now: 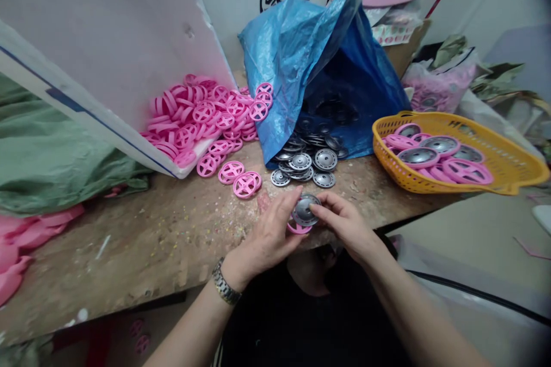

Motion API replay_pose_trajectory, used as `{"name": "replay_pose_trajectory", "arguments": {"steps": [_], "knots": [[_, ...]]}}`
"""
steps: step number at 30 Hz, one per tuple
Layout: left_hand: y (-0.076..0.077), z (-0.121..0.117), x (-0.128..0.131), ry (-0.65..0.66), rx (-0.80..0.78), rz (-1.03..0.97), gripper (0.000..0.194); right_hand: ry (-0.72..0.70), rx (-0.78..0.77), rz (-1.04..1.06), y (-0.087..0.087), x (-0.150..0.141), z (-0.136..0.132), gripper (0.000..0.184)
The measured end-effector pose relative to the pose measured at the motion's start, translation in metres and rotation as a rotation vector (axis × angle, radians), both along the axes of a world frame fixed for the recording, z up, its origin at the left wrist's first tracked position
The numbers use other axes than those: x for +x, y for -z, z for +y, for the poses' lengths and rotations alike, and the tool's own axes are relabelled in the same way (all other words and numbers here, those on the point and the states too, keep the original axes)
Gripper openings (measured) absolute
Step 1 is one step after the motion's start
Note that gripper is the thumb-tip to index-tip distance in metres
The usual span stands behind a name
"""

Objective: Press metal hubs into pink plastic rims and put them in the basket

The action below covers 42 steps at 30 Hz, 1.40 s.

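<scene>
My left hand (275, 226) grips a pink spoked plastic wheel (300, 229) near the front edge of the workbench. Over that wheel, partly covering it, my right hand (342, 215) pinches a silver-grey hubcap disc (305, 210) between thumb and fingers. Whether the two parts are fitted together I cannot tell. Just beyond my hands lies a pile of grey hubcap discs (300, 161), spilling from the mouth of a blue plastic bag (284, 40). Loose pink wheels (246, 184) lie on the bench to the left of them.
A large white box (107, 28) lies tipped at the left, with a heap of pink wheels (202, 109) at its opening. To the right, a yellow basket (512, 169) holds pink wheels with grey discs. The wooden bench (172, 241) has a front edge close to my body.
</scene>
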<state>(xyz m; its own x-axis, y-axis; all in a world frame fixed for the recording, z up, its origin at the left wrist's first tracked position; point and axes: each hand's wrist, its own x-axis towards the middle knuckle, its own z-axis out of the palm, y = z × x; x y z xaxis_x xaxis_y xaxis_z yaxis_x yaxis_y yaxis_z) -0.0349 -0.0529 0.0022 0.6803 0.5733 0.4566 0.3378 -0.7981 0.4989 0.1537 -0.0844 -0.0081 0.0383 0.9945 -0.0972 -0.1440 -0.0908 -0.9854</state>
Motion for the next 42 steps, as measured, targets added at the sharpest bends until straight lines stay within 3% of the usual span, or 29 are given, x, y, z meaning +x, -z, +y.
{"name": "replay_pose_trajectory", "arguments": {"steps": [3,5,8,11,14,23,27,32,37,40,42], "knots": [[0.007,-0.002,0.005,-0.013,-0.001,-0.02,0.085,0.015,0.012,0.04,0.004,-0.004,-0.001,0.031],[0.012,-0.004,0.008,-0.064,-0.097,-0.062,0.085,0.05,0.026,0.063,0.006,-0.004,-0.001,0.032],[0.015,-0.007,0.012,-0.149,-0.442,-0.198,0.079,0.094,0.046,0.084,0.008,-0.001,-0.001,0.038],[0.011,-0.01,0.017,-0.127,-0.882,-0.301,0.059,0.106,0.062,0.063,0.007,-0.001,-0.002,0.039],[0.006,-0.012,0.021,-0.11,-1.119,-0.384,0.039,0.095,0.076,0.041,0.007,-0.004,-0.005,0.034],[0.012,-0.014,0.021,-0.161,-0.921,-0.372,0.031,-0.026,0.099,-0.114,0.001,-0.001,-0.011,0.016],[0.009,-0.016,0.02,-0.131,-0.834,-0.31,0.03,-0.008,0.131,-0.234,-0.003,0.0,-0.016,0.014],[0.01,-0.021,0.024,-0.221,-0.662,-0.269,0.029,0.027,0.183,-0.383,-0.002,0.0,-0.021,0.011],[0.013,-0.022,0.032,-0.271,-0.694,-0.293,0.029,0.051,0.162,-0.297,0.003,0.001,-0.019,0.013],[0.008,-0.019,0.033,-0.2,-0.721,-0.248,0.024,0.061,0.102,-0.178,0.003,0.003,-0.015,0.017],[0.004,-0.018,0.031,-0.137,-0.77,-0.206,0.033,0.06,0.061,-0.102,0.002,0.004,-0.012,0.021]]}}
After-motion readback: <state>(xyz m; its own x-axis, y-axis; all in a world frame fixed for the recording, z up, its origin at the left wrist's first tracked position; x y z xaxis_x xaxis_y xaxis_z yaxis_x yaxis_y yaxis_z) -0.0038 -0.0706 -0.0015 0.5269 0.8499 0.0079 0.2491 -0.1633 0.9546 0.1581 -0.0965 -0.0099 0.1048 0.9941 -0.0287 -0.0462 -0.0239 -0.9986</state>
